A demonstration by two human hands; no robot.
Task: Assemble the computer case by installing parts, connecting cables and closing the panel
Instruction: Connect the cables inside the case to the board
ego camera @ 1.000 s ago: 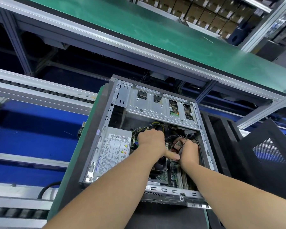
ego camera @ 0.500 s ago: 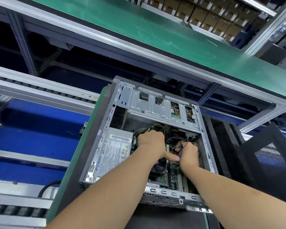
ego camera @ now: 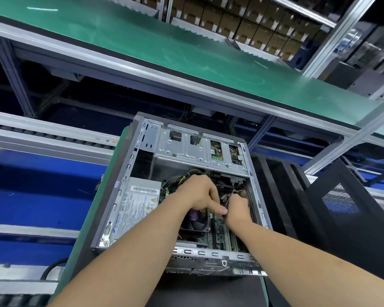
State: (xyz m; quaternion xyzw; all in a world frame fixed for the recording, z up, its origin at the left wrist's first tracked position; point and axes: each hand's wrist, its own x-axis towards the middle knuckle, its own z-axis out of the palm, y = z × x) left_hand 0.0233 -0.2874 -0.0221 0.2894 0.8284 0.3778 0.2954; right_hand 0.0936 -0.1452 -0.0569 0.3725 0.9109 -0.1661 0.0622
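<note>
The computer case (ego camera: 126,173) lies open on its side at the middle of the view, with the power supply (ego camera: 138,202) in its 9 o'clock half. The left hand (ego camera: 197,193) reaches in beside it, knuckles up, fingers curled down among the wiring. Its thumb (ego camera: 220,209) is stretched towards 3 o'clock, and whether the fingers hold anything is hidden. Just under that hand, at 6 o'clock, sits the cooler fan (ego camera: 195,220), with the motherboard (ego camera: 220,231) beside it. The right hand (ego camera: 238,210) touches the thumb tip, and its fingers are curled around a thin black cable (ego camera: 231,193). The cable runs away towards 12 o'clock, so its long axis lies roughly 12 to 6. The plug end and its socket are covered by the hand, and seem to lie right between the two hands. The right hand looks the nearer one to seat the plug, pressing down towards the board, while the left thumb steadies it. The black side panel (ego camera: 350,218) leans well apart at 3 o'clock, not yet fitted
</note>
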